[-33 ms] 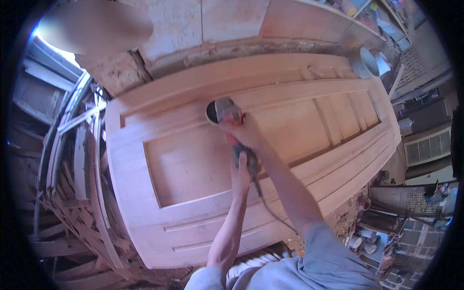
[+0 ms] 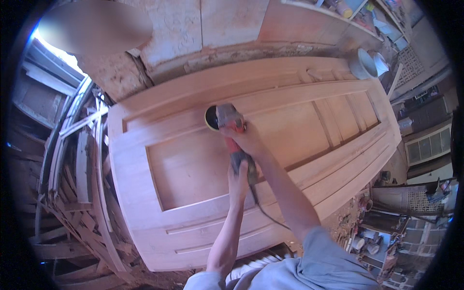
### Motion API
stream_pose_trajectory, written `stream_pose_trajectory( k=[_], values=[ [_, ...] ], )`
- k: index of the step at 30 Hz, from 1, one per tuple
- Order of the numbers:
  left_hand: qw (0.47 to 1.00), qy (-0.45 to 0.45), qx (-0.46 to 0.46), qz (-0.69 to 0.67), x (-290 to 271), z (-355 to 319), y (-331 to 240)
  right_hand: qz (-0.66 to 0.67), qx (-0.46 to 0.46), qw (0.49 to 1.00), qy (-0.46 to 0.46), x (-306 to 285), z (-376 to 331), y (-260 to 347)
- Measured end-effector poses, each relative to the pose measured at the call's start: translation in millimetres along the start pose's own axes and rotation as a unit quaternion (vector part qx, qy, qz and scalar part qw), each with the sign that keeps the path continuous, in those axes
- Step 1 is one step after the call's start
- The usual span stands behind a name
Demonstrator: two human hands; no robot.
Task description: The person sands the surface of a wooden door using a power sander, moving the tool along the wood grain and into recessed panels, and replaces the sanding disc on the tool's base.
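Observation:
Both my hands grip a red and black angle grinder (image 2: 233, 146) fitted with a round sanding disc (image 2: 211, 118). Closed round the red body close behind the tool's grey head is my right hand (image 2: 247, 139). My left hand (image 2: 238, 178) wraps the dark rear part, nearer to me. The disc is over a raised rail of a large pale wooden panelled door (image 2: 193, 220), which lies flat before me. It is tilted, with one edge lifted; whether it touches the wood I cannot tell. A dark power cord (image 2: 268, 216) trails from the tool across the door toward my right arm.
Two pale buckets (image 2: 361, 65) stand by the door's far right end. Scrap boards (image 2: 83, 166) are piled along the left. A stained wall (image 2: 232, 24) runs behind the door. Cluttered shelves (image 2: 379, 237) stand at the lower right.
The whole view has shifted slightly, so the door sits a little lower. The grinder's rear end and my left hand have swung slightly left. Both hands keep their hold.

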State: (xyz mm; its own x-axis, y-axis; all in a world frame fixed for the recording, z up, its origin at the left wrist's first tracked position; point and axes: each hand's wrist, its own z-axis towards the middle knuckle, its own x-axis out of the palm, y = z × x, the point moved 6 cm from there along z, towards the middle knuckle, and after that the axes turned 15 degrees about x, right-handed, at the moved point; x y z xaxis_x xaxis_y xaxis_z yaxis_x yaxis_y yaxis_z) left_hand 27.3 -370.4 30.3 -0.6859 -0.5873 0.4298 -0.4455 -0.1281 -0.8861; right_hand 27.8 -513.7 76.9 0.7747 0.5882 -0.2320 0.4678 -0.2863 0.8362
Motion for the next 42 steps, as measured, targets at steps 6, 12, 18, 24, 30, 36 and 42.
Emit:
stream_pose_trajectory(
  k=[6,12,18,24,30,36,42],
  values=[
    [0.992,0.074,0.075,0.072,-18,-92,-47,0.344,0.069,0.909,0.226,16,-124,-41],
    [0.953,0.203,-0.065,0.215,16,-189,-57,0.472,0.101,0.861,0.161,-23,-224,-109],
    [0.934,0.292,-0.068,0.195,59,-272,-24,0.487,0.067,0.865,0.1,-86,-299,-205],
    [0.887,0.392,0.044,0.24,101,-335,22,0.617,-0.007,0.783,0.084,-137,-381,-244],
    [0.915,0.307,-0.247,-0.086,152,-376,133,0.686,-0.051,0.711,0.148,-188,-444,-320],
    [0.838,0.286,-0.357,-0.297,281,-462,170,0.734,-0.109,0.613,0.272,-267,-519,-409],
    [0.848,0.244,-0.393,-0.259,355,-536,220,0.764,-0.06,0.623,0.155,-343,-576,-463]
  ],
)
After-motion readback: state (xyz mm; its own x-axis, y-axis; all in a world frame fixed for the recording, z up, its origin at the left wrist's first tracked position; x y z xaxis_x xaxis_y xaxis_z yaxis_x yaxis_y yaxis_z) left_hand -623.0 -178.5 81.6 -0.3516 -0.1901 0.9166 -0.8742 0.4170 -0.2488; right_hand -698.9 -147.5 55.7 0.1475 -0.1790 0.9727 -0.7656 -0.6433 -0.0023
